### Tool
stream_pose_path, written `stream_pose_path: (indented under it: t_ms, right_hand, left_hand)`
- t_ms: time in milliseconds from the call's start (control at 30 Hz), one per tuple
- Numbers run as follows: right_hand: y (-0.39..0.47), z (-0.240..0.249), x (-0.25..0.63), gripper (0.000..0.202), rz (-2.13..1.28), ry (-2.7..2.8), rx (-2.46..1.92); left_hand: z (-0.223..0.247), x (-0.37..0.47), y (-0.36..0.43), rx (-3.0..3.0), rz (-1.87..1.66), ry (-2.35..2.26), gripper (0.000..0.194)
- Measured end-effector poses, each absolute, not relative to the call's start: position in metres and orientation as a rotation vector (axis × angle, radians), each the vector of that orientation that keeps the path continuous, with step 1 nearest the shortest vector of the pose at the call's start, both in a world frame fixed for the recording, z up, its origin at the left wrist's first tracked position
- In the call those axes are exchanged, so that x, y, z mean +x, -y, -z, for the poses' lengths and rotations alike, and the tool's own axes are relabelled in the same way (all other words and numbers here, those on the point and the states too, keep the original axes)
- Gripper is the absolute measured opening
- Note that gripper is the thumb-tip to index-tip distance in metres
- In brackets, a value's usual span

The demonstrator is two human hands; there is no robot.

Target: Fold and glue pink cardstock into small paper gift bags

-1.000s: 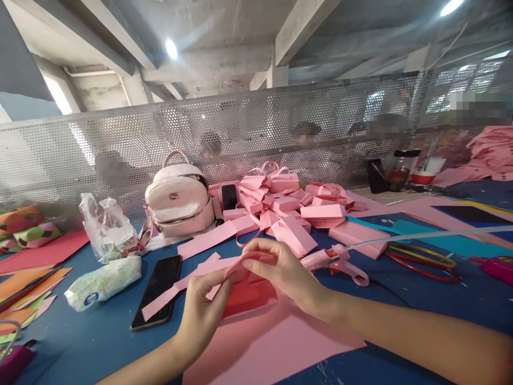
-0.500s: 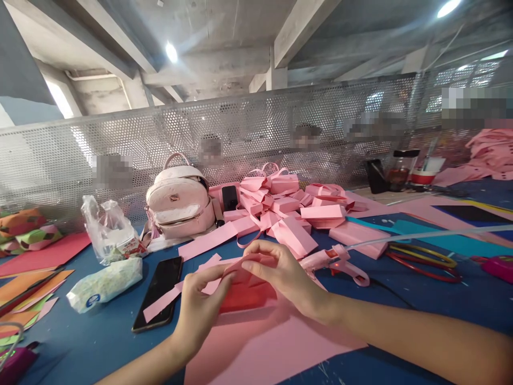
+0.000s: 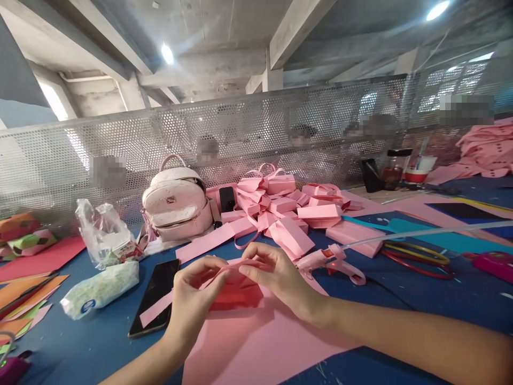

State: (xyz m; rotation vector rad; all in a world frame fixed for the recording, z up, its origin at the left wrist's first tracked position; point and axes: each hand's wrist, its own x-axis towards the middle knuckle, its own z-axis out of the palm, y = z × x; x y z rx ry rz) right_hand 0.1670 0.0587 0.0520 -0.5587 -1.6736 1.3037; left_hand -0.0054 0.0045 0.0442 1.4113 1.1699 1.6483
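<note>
Below the fingers, the blue table (image 3: 96, 342) supports a flat pink sheet (image 3: 256, 347). The left hand (image 3: 191, 299) and right hand (image 3: 282, 280) hold a folded pink piece (image 3: 239, 298) — fingertips pinched closed on its upper edge — with a glue gun (image 3: 320, 259) right of the fingers.

So on the table (image 3: 108, 350), a paper sheet (image 3: 256, 353) is bottom center, with the paper piece (image 3: 238, 298) above it, between the left hand (image 3: 192, 299) and right hand (image 3: 282, 278). Phone (image 3: 151, 299)'s just left, paper strip (image 3: 155, 309) across it. Further left there's a soft pack (image 3: 102, 289), plastic bag (image 3: 98, 235) right behind. Backpack (image 3: 176, 208)'s behind the phone, paper heap (image 3: 282, 206) to its right, glue gun (image 3: 320, 259) in front of the heap. Mesh partition (image 3: 248, 128) runs behind everything, jar (image 3: 395, 174) and cup (image 3: 419, 174) near it, right of center.
</note>
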Motion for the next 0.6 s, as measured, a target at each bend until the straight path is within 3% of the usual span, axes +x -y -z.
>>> stream_pose_path:
  t_ms: [600]
  right_hand:
    - [-0.0581, -0.0491, 0.1697, 0.019, -1.24, 1.723, -0.611]
  left_hand:
    - [-0.0477, 0.0, -0.0005, 1.371, -1.653, -1.11, 0.016]
